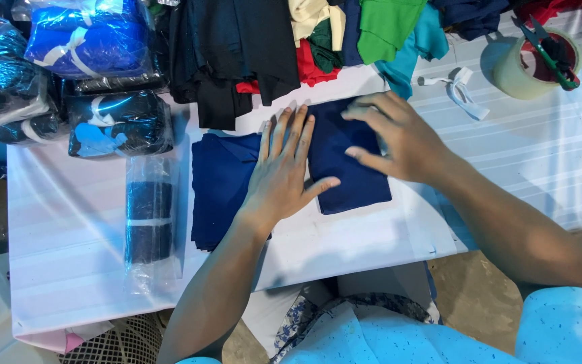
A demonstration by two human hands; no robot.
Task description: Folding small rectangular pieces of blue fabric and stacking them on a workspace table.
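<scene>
left hand (283, 172), right hand (399, 138) flat, fingers spread, gripping nothing, pressing folded navy cloth (351, 168).

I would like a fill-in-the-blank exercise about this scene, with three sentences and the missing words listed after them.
1. Both hands, the left hand and the right hand, press flat on a folded cloth whose colour is ____.
2. The roll of tape at the far right of the white table has a pair of ____ resting in it.
3. The dark rolled fabric to the left of the left hand is wrapped in clear ____.

Missing words: navy blue; scissors; plastic
</scene>
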